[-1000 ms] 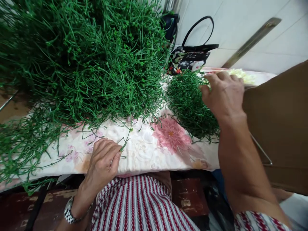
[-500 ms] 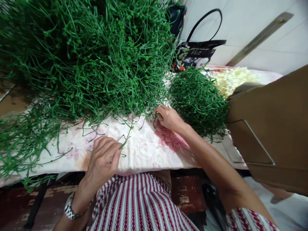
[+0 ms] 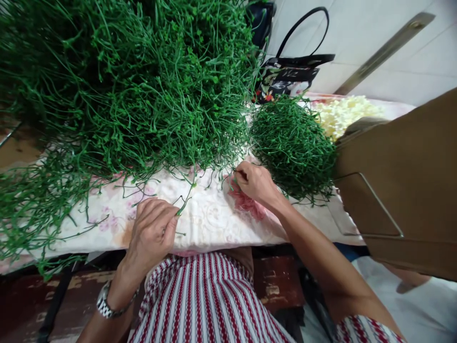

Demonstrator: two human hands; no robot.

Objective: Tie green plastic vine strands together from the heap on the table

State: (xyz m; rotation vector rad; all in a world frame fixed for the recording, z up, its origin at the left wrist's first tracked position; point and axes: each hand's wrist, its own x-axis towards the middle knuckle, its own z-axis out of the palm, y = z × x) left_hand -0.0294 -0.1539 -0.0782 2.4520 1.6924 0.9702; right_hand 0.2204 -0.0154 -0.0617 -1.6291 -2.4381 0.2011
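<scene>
In the head view, both hands are low over the front of the bench (image 3: 203, 228), which has a flowery cloth on it. The left hand (image 3: 153, 228) has its thumb and first finger pinched on a thin green stem (image 3: 184, 205). Its other fingers are curled in, its back is up, and its wrist wears a shiny watch (image 3: 104, 302). The stem pokes out past the fingertips, toward the big green pile (image 3: 150, 95).

The right hand (image 3: 255, 181) is at the front edge of that pile, by some thin stem ends. It comes in from the side with its arm stretched out, back up, fingers bent in. I cannot tell if its fingertips meet, or if they pinch a stem.

The hands look busy with single stems, one by one. The stems are thin and tangled, so moving one calls for a small, soft pinch and a slow pull.

The small green pile (image 3: 293, 143) sits just past the right hand, near the brown box (image 3: 400, 190). Loose stems (image 3: 32, 214) spread over the left side. Pale yellow bits (image 3: 346, 114) lie behind the box, and a black flowery bag (image 3: 289, 78) stands at the back by the wall (image 3: 389, 85).
</scene>
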